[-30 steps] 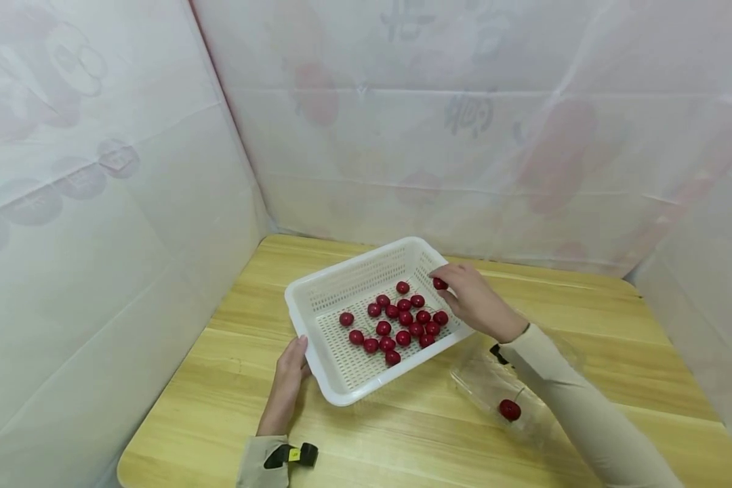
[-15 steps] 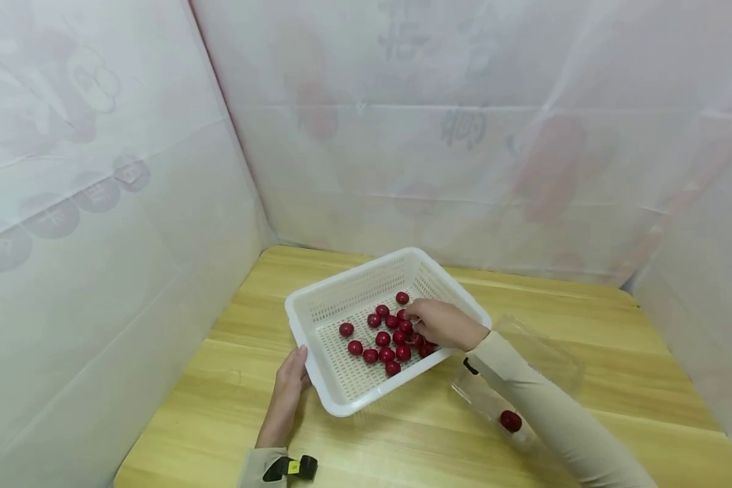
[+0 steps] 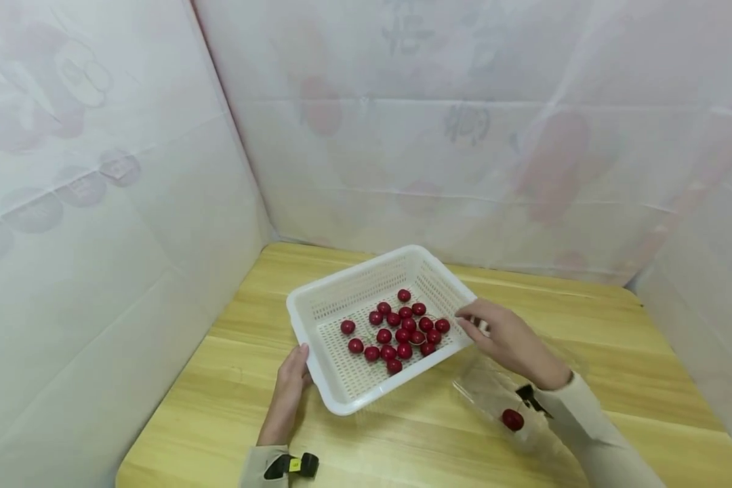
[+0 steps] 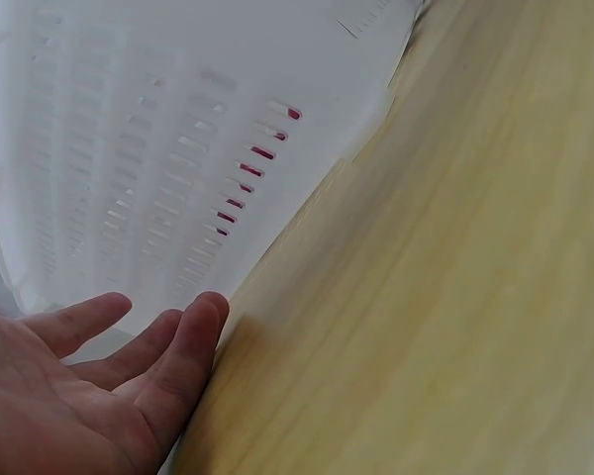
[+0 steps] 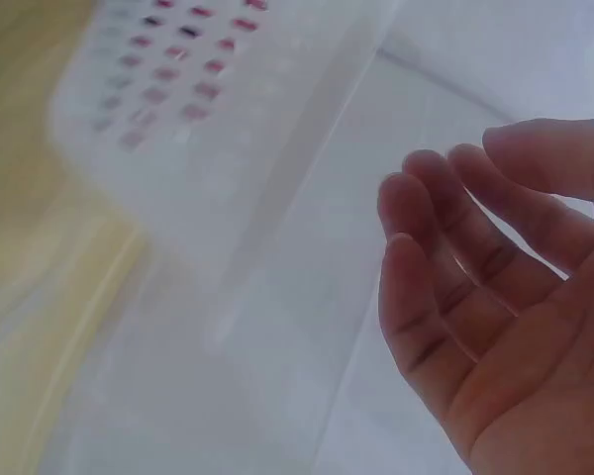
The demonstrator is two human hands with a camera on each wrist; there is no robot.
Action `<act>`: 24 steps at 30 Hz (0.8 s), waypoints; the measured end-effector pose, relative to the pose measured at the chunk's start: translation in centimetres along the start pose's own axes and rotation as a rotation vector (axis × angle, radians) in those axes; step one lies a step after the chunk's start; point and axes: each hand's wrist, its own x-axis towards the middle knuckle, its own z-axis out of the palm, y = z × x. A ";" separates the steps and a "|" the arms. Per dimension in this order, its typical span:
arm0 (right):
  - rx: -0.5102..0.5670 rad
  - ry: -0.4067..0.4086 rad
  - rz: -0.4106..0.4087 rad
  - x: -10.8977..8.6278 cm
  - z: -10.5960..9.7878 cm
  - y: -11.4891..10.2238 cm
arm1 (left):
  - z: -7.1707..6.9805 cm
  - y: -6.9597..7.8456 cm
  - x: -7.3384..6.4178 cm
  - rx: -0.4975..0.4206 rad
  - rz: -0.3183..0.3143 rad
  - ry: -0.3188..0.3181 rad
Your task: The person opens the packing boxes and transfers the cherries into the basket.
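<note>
A white perforated plastic basket [image 3: 341, 396] stands on the table, with several red cherries [image 3: 404, 351] inside. My left hand [image 3: 288, 386] holds its left end, thumb over the rim and fingers below it. In the left wrist view, the fingers [image 4: 183, 346] lie against the basket wall [image 4: 168, 129], close to the tabletop. Over the basket's right rim hovers my right hand [image 3: 515, 342], fingers loosely bent and nothing in them. The right wrist view shows that bare palm [image 5: 535, 386] beside the basket's outer wall [image 5: 208, 168]. Beneath the right forearm, one cherry [image 3: 513, 419] sits in a clear plastic box [image 3: 478, 386].
The wooden table [image 3: 195, 407] extends around the basket. Pale printed sheets [image 3: 463, 169] hang as walls behind it and on both sides. The clear box is partly covered by the right sleeve [image 3: 592, 427].
My right hand brought a cherry down among the others in the basket, let go of it, and drew back to the right, past the rim. The left hand stays on the basket's end.
</note>
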 end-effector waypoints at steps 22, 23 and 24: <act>-0.133 -0.317 0.298 -11.5 3.2 1.5 | 0.0 0.1 0.2 0.017 -0.013 0.005; -0.126 -0.321 0.297 -11.4 3.5 1.5 | 0.0 0.0 0.2 0.015 -0.012 0.001; -0.114 -0.320 0.296 -11.4 3.7 1.4 | 0.0 0.0 0.2 0.016 -0.011 -0.002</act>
